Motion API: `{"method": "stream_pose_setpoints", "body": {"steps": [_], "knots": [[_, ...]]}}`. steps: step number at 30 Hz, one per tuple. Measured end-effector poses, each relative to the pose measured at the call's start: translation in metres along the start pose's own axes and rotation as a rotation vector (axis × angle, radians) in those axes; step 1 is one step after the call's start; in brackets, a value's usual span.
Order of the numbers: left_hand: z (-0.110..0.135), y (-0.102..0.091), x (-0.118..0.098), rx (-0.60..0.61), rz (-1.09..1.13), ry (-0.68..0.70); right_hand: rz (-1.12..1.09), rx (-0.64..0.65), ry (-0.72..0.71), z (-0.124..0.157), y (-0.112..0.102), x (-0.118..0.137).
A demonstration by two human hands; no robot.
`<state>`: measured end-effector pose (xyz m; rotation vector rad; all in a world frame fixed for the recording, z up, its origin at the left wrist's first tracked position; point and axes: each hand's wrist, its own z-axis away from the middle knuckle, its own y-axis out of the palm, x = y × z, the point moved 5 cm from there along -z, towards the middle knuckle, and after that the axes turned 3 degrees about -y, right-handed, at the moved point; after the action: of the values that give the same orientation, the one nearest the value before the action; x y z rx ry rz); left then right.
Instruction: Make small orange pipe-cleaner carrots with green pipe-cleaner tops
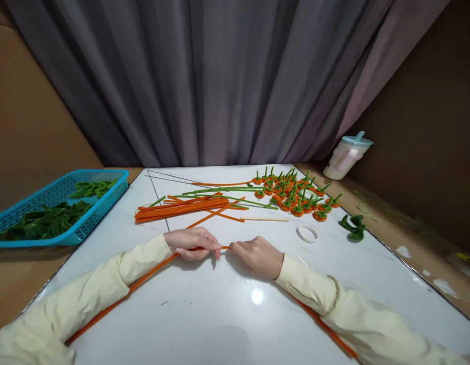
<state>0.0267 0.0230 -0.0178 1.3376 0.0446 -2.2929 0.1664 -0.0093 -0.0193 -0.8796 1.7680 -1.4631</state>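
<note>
My left hand (192, 243) and my right hand (257, 255) meet at the middle of the white table (204, 314), both closed in a pinch. Between them they hold orange pipe cleaners (144, 278). One strand runs back under my left forearm toward the lower left. Another orange length (326, 328) trails beneath my right sleeve toward the lower right. The fingertips nearly touch where the strands meet.
A pile of orange pipe cleaners (182, 208) and green ones (227, 191) lies beyond my hands, beside a wooden stick (265, 219). Several small orange-and-green pieces (296, 195), a white ring (307, 233), green coils (354, 227), a blue basket (56, 203) and a cup (347, 156) stand around.
</note>
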Motion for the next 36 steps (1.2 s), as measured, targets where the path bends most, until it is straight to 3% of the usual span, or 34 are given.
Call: {"method": "stream_pose_setpoints", "body": {"steps": [9,21,27,36], "knots": [[-0.002,-0.002,0.002,-0.003,0.011,0.020,-0.085,-0.049,0.041,-0.002,-0.004,0.001],[-0.003,0.003,0.003,-0.223,-0.083,0.039,-0.055,0.028,0.059,-0.002,-0.001,-0.002],[-0.003,0.009,0.003,-0.058,-0.135,0.014,-0.068,0.031,0.034,-0.002,-0.001,-0.002],[-0.008,0.011,0.011,-0.020,-0.107,-0.041,-0.070,0.008,0.017,-0.001,-0.002,-0.002]]}}
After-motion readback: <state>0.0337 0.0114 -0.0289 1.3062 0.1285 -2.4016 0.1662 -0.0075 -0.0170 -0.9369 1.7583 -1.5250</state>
